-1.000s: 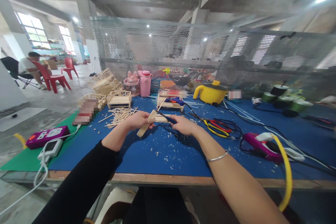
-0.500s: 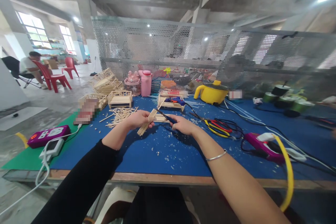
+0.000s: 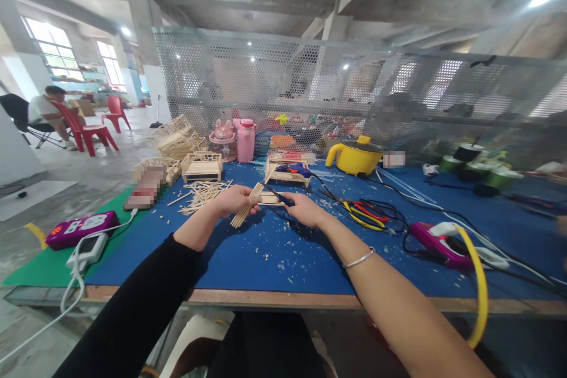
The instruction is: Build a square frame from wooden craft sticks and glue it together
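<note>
Grips a stick bundle in the left hand, a dark slender tool in the right hand, with loose sticks left of both.

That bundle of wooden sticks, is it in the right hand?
No, the left hand holds the bundle of wooden sticks, while the right hand holds a thin dark tool.

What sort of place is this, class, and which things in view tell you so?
Probably a craft workshop: small wooden frames and loose sticks sit on the blue worktop, and the left hand grips a bundle of sticks.
</note>
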`<state>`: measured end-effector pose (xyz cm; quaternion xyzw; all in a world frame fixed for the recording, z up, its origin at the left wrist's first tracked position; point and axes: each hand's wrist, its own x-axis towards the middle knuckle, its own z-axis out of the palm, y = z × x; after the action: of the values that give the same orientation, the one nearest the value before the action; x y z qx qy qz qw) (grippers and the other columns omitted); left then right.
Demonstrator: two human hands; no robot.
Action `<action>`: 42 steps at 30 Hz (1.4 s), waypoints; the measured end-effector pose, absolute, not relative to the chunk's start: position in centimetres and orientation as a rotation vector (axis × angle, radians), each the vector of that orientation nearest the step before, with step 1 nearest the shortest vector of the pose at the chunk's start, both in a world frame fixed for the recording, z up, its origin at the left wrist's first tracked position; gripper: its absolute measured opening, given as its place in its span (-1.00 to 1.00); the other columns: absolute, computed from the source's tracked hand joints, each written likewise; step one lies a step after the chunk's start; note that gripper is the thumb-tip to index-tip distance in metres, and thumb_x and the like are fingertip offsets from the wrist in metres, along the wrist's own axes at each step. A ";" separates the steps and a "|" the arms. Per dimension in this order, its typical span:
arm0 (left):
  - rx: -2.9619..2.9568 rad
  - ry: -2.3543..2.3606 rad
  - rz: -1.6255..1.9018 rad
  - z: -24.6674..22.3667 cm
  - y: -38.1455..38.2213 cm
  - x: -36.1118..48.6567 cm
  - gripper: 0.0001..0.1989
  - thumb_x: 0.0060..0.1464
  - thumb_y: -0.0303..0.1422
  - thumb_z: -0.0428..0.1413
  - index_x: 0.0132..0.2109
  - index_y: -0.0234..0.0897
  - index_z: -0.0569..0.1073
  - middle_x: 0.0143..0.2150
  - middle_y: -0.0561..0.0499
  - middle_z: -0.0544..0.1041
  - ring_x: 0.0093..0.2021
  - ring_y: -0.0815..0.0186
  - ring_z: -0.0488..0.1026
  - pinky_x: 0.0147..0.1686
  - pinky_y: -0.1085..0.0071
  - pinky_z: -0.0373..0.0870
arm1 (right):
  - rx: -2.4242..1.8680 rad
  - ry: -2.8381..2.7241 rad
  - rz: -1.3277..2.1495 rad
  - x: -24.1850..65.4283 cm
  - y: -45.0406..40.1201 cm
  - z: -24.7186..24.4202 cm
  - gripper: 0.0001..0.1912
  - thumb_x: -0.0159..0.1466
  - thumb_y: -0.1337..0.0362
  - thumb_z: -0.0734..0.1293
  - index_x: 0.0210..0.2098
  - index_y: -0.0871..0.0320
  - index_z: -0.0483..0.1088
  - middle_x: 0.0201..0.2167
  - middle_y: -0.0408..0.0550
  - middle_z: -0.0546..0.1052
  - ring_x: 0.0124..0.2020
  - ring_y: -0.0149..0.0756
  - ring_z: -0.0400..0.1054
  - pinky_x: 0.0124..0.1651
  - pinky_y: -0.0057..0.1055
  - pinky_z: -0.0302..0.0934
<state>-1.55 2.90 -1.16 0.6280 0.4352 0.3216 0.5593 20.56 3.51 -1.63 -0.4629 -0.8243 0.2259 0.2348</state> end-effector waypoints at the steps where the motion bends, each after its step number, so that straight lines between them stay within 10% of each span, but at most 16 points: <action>1: 1.482 1.025 0.750 -1.2 3.0 -1.7 -0.73 -0.19 -0.24 0.25 -0.45 -0.36 0.41 -0.55 0.05 0.45 -0.59 0.47 0.35 -0.53 0.50 0.29 | -1.275 -2.271 0.632 20.6 3.5 -1.5 -0.51 0.02 0.43 0.24 -0.04 0.11 0.42 -0.20 -0.14 0.55 -0.20 -0.23 0.36 -0.11 -0.41 0.18; 13: 1.488 0.994 0.685 -1.1 2.7 -1.5 -0.69 -0.27 -0.22 0.29 -0.44 -0.37 0.44 -0.53 0.04 0.47 -0.57 0.47 0.35 -0.53 0.51 0.28 | -1.275 -2.313 0.760 21.5 3.1 -0.6 -0.32 -0.12 0.47 0.19 0.04 0.14 0.35 -0.31 -0.16 0.50 -0.31 -0.31 0.28 -0.22 -0.47 0.15; 29: 1.485 1.030 0.723 -1.3 2.6 -1.3 -0.74 -0.20 -0.24 0.25 -0.49 -0.35 0.41 -0.56 0.06 0.44 -0.58 0.48 0.34 -0.54 0.53 0.24 | -1.338 -2.332 0.484 20.7 3.1 -1.2 -0.53 0.05 0.42 0.24 -0.03 0.06 0.42 -0.11 -0.13 0.53 -0.09 -0.16 0.35 -0.04 -0.39 0.17; 42: 1.366 1.115 0.850 -1.0 3.3 -0.7 -0.75 -0.16 -0.25 0.24 -0.47 -0.35 0.40 -0.60 0.08 0.41 -0.62 0.48 0.31 -0.53 0.50 0.27 | -1.538 -2.079 0.104 17.9 2.3 -1.8 -0.41 0.08 0.44 0.19 0.14 0.32 0.16 0.01 0.31 0.32 0.08 0.09 0.15 0.11 -0.09 -0.05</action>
<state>-0.66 3.35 -1.04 0.5792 0.4725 0.3605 0.5580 17.88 2.30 -1.84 -0.5717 -0.7728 0.0388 0.2729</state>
